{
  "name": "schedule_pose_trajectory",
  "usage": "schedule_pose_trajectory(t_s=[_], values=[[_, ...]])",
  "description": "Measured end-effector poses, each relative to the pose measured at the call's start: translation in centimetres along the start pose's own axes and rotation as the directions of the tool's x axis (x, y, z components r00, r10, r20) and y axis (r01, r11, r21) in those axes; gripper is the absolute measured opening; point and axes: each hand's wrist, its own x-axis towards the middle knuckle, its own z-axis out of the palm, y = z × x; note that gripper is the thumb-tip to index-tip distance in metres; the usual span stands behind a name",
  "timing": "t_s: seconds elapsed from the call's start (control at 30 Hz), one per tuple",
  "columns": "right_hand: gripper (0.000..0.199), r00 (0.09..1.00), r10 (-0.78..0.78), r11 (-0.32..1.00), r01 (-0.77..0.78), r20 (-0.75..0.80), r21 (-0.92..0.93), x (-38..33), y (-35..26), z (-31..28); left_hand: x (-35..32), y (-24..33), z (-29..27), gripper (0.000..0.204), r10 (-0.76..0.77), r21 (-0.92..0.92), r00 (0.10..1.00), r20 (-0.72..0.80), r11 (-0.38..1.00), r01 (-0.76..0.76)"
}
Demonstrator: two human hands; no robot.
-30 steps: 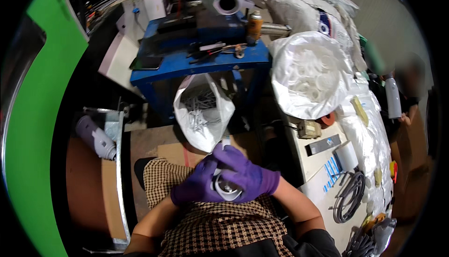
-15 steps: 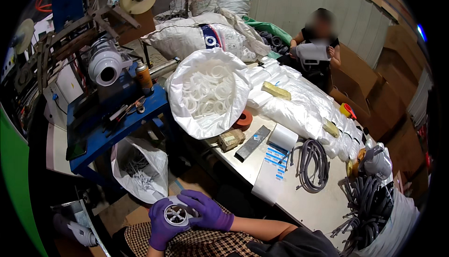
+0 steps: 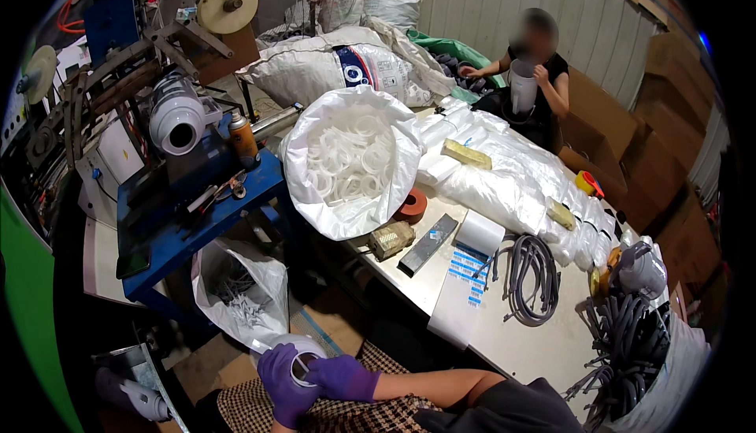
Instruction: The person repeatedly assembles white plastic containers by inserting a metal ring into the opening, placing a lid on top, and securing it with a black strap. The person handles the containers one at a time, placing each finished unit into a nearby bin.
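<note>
Head view: white rings (image 3: 346, 161) inside open white sack (image 3: 311, 204).

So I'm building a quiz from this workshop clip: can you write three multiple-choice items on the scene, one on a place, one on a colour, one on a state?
1. Where is the big open sack of white rings?
A. on the table's near-left end
B. on the floor by the cardboard
C. on the blue stand

2. What colour are the gloves on the person's hands?
A. white
B. purple
C. black

3. How is the white ring held?
A. lying loose on the table
B. in the left hand alone
C. between both hands over the lap

Key: 1 A, it sits on the table edge; 2 B, left hand and right hand are both purple; 3 C, both hands close on it.
</note>
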Motion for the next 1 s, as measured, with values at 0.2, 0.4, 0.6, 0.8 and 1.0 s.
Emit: schedule_pose_trajectory(t_s=[0.2, 0.4, 0.6, 0.8, 1.0], values=[[0.046, 0.988, -0.054, 0.989, 0.032, -0.147, -0.147, 4.1, -5.2, -7.0, 2.3, -1.6, -1.9, 0.055, -0.005, 0.201, 0.989, -0.148, 0.979, 0.035], [0.053, 0.988, 0.157, 0.985, -0.157, -0.001, 0.075, 4.6, -1.2, 0.2, 5.2, -2.8, -1.8, 0.034, 0.224, 0.222, 0.974, 0.013, 0.950, -0.221], [0.070, 0.955, 0.198, 0.659, -0.296, 0.221, 0.691, 7.2, -4.2, -4.0, 5.4, -6.6, -1.6, 0.037, 0.154, 0.268, 0.970, -0.187, 0.958, -0.101], [0.052, 0.950, -0.005, 0.972, 0.078, -0.313, 0.222, 9.0, -1.3, -8.4, 8.6, -10.8, -4.8, 0.069, 0.092, 0.185, 0.915, -0.392, 0.983, -0.019], [0.048, 0.958, -0.048, 0.975, 0.106, -0.284, 0.193, 7.2, -2.5, -8.8, 6.6, -10.2, -5.1, 0.073, 0.022, 0.091, 0.960, -0.279, 0.996, 0.003]])
